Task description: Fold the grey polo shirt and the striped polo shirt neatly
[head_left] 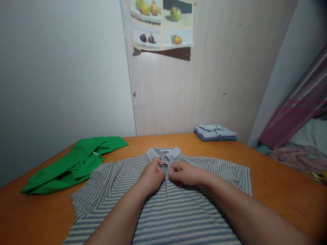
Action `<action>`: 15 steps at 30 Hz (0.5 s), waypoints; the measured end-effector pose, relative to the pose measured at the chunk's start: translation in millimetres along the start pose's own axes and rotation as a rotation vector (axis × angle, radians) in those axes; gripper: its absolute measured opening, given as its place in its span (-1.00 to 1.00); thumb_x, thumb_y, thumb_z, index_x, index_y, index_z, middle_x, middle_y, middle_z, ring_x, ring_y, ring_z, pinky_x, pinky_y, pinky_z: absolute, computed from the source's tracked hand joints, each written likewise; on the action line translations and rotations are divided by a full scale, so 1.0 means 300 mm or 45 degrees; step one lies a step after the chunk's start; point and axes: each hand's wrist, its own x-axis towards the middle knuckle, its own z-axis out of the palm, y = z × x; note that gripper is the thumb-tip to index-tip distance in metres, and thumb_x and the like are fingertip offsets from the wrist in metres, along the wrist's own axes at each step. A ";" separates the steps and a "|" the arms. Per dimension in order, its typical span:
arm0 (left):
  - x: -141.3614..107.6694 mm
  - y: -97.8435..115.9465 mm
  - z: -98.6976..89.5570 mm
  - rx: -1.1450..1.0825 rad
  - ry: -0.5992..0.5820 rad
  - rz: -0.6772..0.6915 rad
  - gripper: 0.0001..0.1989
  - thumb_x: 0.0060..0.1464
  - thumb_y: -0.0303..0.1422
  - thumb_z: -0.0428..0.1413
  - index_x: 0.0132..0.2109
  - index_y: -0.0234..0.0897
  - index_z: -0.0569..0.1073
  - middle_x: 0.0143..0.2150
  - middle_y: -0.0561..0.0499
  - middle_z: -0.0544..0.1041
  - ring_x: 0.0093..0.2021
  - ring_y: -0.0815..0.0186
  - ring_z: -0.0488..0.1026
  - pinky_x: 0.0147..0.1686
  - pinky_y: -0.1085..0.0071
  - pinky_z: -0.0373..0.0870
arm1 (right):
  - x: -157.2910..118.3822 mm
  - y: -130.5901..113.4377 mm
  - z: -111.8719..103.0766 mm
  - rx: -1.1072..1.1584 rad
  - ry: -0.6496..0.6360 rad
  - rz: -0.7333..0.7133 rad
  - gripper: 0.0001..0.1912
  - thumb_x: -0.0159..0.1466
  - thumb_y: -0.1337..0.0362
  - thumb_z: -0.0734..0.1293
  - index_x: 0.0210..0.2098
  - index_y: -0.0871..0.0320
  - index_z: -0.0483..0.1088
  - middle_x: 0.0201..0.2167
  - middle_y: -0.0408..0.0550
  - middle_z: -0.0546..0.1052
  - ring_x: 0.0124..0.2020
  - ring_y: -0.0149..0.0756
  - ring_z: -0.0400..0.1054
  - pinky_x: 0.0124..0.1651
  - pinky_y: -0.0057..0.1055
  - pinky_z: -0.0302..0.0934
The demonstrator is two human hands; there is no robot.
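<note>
A grey-and-white striped polo shirt [178, 211] lies spread face up on the orange table, its grey collar at the far side. Just below the collar, my left hand [154, 175] pinches the left edge of the neck placket. My right hand [182, 173] is closed on the placket's right edge, a small gap away from the left one. Between the hands the placket is partly open. Fingers cover the buttons there, so their state is hard to make out.
A crumpled green garment [68, 166] lies at the left of the table [276, 190]. Folded shirts [216, 132] are stacked at the back right. Fruit pictures [176, 25] hang on the wall; pink cloth [291, 105] is at the far right.
</note>
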 end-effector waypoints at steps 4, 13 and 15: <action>0.011 -0.006 -0.023 0.277 0.059 0.036 -0.79 0.02 -0.57 0.05 -0.23 -0.25 0.48 -0.34 0.04 0.55 -0.32 0.32 0.44 -0.36 0.48 0.21 | 0.031 0.033 0.004 0.012 0.235 -0.001 -0.91 0.18 0.29 0.25 -0.45 0.13 0.33 -0.64 -0.25 0.38 -0.64 -0.44 0.25 -0.58 -0.54 0.08; -0.008 0.034 -0.036 0.595 -0.071 0.037 -0.69 0.16 -0.39 0.03 -0.06 -0.11 0.62 -0.02 -0.06 0.64 0.04 0.16 0.52 -0.01 0.37 0.34 | 0.043 0.028 -0.020 -0.608 0.361 -0.164 -0.68 0.21 0.39 0.18 -0.30 0.13 0.58 -0.32 -0.11 0.64 -0.23 -0.28 0.48 -0.17 -0.46 0.22; -0.007 0.034 -0.034 0.628 -0.062 0.040 -0.67 0.16 -0.35 0.04 -0.01 -0.09 0.60 0.02 -0.06 0.62 0.06 0.15 0.52 -0.02 0.36 0.36 | 0.039 0.017 -0.017 -0.732 0.332 -0.135 -0.63 0.23 0.38 0.19 -0.17 0.08 0.60 -0.14 -0.09 0.65 -0.08 -0.23 0.48 -0.04 -0.43 0.23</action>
